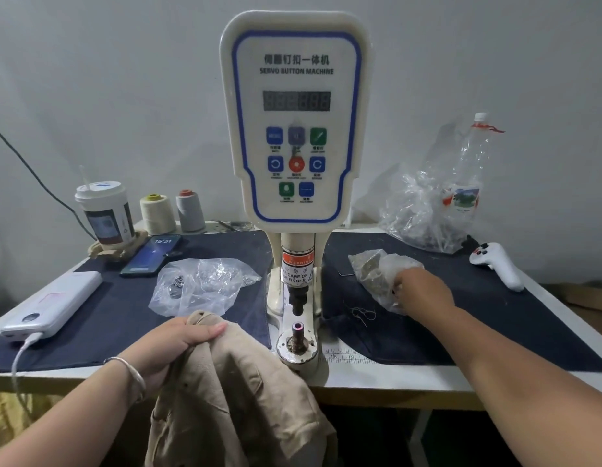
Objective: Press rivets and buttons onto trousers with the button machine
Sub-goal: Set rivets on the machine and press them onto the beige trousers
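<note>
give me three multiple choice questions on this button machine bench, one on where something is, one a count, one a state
1. Where does the phone lie?
A. on the dark cloth left of the button machine
B. inside the big plastic bag on the right
C. on top of the trousers

2. How many thread cones stand by the wall, left of the machine?
A. one
B. two
C. four

3. What is the left hand doing?
A. pressing a panel key
B. resting flat on the power bank
C. gripping the tan trousers

Answers:
1. A: the phone lies on the dark cloth between the cup and the button machine.
2. B: a cream cone and a grey cone stand side by side.
3. C: its fingers curl over a fold of the trousers at the table edge, while the right hand reaches into a small plastic bag.
</note>
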Demonstrator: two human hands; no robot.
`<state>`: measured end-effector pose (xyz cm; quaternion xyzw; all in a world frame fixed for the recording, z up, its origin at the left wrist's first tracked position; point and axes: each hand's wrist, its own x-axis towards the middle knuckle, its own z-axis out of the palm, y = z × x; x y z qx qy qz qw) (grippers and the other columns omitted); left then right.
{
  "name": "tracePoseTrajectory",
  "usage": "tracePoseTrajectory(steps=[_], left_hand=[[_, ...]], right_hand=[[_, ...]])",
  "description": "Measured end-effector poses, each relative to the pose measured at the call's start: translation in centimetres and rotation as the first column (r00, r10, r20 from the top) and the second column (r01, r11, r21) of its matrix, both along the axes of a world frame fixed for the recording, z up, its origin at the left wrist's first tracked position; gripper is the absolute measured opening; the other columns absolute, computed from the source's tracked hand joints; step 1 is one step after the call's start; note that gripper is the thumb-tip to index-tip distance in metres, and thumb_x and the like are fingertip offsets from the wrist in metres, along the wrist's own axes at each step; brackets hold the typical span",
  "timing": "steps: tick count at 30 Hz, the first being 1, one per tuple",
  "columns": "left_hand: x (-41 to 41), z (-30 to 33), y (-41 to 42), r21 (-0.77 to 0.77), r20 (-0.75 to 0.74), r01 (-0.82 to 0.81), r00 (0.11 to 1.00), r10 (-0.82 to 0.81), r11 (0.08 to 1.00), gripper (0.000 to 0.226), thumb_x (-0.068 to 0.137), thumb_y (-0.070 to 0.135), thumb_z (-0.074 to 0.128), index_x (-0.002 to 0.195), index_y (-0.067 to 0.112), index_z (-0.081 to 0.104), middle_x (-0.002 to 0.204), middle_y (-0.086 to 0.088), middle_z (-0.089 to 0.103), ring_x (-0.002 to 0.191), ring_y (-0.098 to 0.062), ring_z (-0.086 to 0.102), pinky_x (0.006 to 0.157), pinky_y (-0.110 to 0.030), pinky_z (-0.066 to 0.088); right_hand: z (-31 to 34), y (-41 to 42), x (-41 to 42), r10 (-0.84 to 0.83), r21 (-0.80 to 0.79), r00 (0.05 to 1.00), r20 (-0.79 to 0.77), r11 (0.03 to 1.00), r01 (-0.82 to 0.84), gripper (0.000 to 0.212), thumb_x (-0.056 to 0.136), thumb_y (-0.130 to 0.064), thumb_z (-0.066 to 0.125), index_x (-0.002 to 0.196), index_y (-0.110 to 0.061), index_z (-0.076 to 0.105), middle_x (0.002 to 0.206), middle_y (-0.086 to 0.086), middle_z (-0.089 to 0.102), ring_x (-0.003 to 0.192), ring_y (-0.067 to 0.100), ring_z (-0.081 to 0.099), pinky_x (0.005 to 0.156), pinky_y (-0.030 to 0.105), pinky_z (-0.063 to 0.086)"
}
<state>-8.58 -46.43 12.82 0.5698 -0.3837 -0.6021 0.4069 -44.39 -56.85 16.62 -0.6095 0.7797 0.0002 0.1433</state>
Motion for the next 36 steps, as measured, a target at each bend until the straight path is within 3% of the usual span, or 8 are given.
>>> tracePoseTrajectory(steps=[3,6,10,15,23,27,30,36], left_hand=[[0.2,-0.2,-0.4,0.018,0.017,-0.001,1.000,0.001,1.000,0.038,0.067,0.020,0.076,0.096,-0.005,0.072,0.098,-0.031,0.070,0.085,-0.037,0.071,0.075,-0.041,0.058],[0.4,-0.6,-0.7,0.027,0.048,0.005,0.999,-0.006,1.000,0.046,0.065,0.021,0.078,0.101,-0.008,0.070,0.099,-0.031,0.070,0.087,-0.037,0.072,0.076,-0.040,0.056],[0.5,-0.8,-0.8,0.038,0.058,0.008,0.998,-0.010,0.999,0.050,0.063,0.022,0.080,0.103,-0.007,0.069,0.102,-0.031,0.070,0.092,-0.039,0.071,0.082,-0.043,0.056],[0.5,-0.8,-0.8,0.034,0.067,0.002,0.998,-0.004,0.999,0.052,0.062,0.022,0.079,0.103,-0.009,0.068,0.100,-0.031,0.070,0.088,-0.038,0.071,0.080,-0.041,0.056],[0.5,-0.7,-0.6,0.059,0.071,0.016,0.997,-0.020,0.998,0.036,0.065,0.024,0.078,0.090,-0.002,0.075,0.102,-0.030,0.070,0.092,-0.039,0.071,0.079,-0.041,0.056],[0.5,-0.5,-0.5,0.052,0.097,0.010,0.995,-0.015,0.999,0.039,0.065,0.025,0.078,0.092,-0.002,0.075,0.102,-0.029,0.070,0.095,-0.039,0.070,0.086,-0.044,0.054],[0.4,-0.4,-0.5,0.047,0.100,0.007,0.995,-0.012,0.999,0.035,0.067,0.024,0.077,0.090,-0.002,0.076,0.102,-0.029,0.070,0.093,-0.038,0.070,0.086,-0.043,0.054],[0.2,-0.4,-0.5,0.042,0.109,0.017,0.994,-0.022,0.999,0.032,0.067,0.024,0.075,0.090,0.001,0.077,0.102,-0.028,0.071,0.092,-0.037,0.071,0.081,-0.040,0.056]], right_hand=[[-0.4,-0.2,-0.2,0.055,-0.057,0.998,-0.023,0.997,-0.056,0.039,0.096,-0.031,0.054,0.132,-0.014,0.055,0.135,0.007,0.054,0.123,0.024,0.052,0.096,0.030,0.043],[-1.1,-0.1,-0.3,0.161,-0.218,0.985,-0.059,0.961,-0.171,0.025,0.095,-0.023,0.052,0.113,-0.021,0.069,0.118,0.006,0.064,0.110,0.025,0.058,0.086,0.029,0.046],[-1.0,-0.5,-0.4,0.201,-0.117,0.978,-0.060,0.971,-0.207,0.023,0.092,-0.026,0.057,0.112,-0.025,0.068,0.119,0.005,0.064,0.107,0.025,0.060,0.084,0.029,0.048],[-1.5,-0.7,-0.7,0.261,-0.250,0.959,-0.113,0.926,-0.282,0.019,0.088,-0.016,0.056,0.099,-0.020,0.071,0.103,0.005,0.068,0.098,0.024,0.063,0.075,0.027,0.047],[-2.0,-1.0,-0.6,0.260,-0.273,0.951,-0.168,0.915,-0.298,0.021,0.088,-0.015,0.056,0.101,-0.021,0.070,0.104,0.004,0.067,0.098,0.024,0.063,0.072,0.029,0.046],[-2.5,-0.9,-0.5,0.250,-0.279,0.942,-0.222,0.910,-0.307,0.020,0.094,-0.016,0.049,0.105,-0.017,0.066,0.107,0.007,0.066,0.098,0.026,0.063,0.073,0.030,0.046],[-2.5,-0.8,-0.3,0.216,-0.161,0.951,-0.222,0.954,-0.254,0.020,0.096,-0.018,0.051,0.114,-0.014,0.060,0.117,0.007,0.064,0.107,0.027,0.061,0.080,0.031,0.046],[-2.4,-0.5,-0.7,0.177,-0.154,0.976,-0.130,0.968,-0.196,0.029,0.096,-0.019,0.050,0.122,-0.008,0.057,0.125,0.015,0.059,0.114,0.031,0.056,0.091,0.033,0.045]])
